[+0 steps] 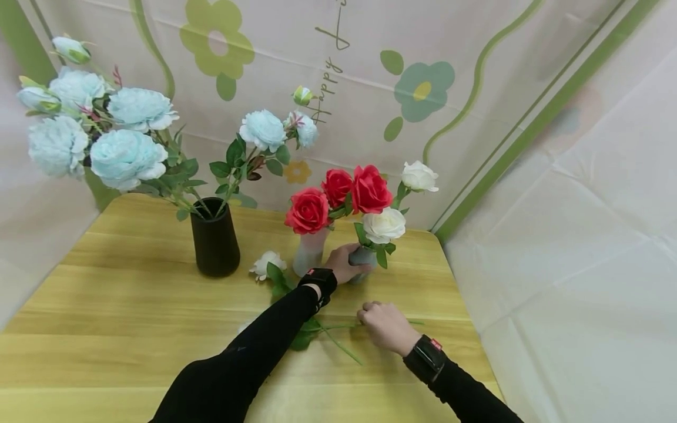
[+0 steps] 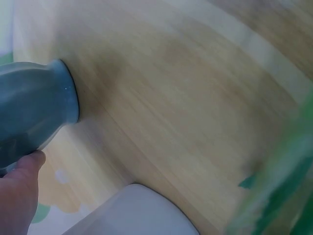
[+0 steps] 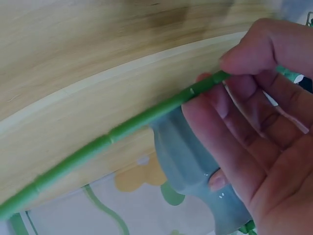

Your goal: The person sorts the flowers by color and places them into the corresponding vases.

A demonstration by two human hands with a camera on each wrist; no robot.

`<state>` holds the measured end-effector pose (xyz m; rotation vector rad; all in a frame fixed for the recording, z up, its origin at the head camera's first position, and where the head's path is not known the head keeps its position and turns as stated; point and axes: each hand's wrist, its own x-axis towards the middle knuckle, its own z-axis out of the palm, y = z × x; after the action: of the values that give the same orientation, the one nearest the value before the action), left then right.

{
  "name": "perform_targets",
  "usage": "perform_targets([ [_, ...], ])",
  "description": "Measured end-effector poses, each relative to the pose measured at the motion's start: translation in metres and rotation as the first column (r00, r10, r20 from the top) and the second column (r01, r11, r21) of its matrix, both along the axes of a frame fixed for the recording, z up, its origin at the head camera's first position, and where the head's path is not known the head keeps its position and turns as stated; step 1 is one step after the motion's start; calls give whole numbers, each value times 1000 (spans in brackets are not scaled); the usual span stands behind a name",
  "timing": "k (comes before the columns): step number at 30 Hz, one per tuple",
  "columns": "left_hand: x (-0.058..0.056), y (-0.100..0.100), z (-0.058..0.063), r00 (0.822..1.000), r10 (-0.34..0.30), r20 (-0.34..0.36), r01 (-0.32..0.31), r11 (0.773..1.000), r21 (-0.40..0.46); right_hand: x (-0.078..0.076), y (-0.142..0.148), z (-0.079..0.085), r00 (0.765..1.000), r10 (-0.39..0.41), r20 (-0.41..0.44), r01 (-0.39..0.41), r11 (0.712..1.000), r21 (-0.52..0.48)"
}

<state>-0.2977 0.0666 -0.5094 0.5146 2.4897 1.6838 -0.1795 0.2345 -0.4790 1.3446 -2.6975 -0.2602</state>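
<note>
My left hand (image 1: 345, 264) grips a small blue-grey vase (image 1: 365, 258) that holds white roses (image 1: 385, 225). In the left wrist view, a finger lies along the side of the vase (image 2: 36, 105), and its base is near the tabletop. Just above the table, my right hand (image 1: 388, 326) pinches a green flower stem (image 3: 146, 113) between thumb and fingers. The stem's bloom end runs toward my left forearm, which hides part of it. A white rose (image 1: 268, 265) with leaves lies on the table to the left of my left wrist. Another loose stem (image 1: 344, 348) lies beside the pinched one.
A pale vase (image 1: 310, 252) with red roses (image 1: 308, 210) stands just left of the blue-grey one. Farther left, a black vase (image 1: 215, 241) bears tall light-blue flowers (image 1: 128, 158). A printed cloth (image 1: 359, 147) hangs behind the wooden table (image 1: 106, 305).
</note>
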Motion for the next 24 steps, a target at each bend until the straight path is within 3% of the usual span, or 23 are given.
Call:
perform_targets([
  [5,-1,0,1,1000,5,4,-4,1000,-14,-3,3,3,994,29,104,-25,999,-33],
  [9,-2,0,1,1000,3,21,-2,1000,-18,-4,5,5,973,65,220,-50,996,-73],
  [15,-3,0,-1,999,-4,32,4,1000,-12,-2,10,4,956,111,272,-91,992,-83],
  [24,-1,-2,0,999,-14,33,14,1000,4,-1,28,-6,885,148,442,-36,967,-251],
])
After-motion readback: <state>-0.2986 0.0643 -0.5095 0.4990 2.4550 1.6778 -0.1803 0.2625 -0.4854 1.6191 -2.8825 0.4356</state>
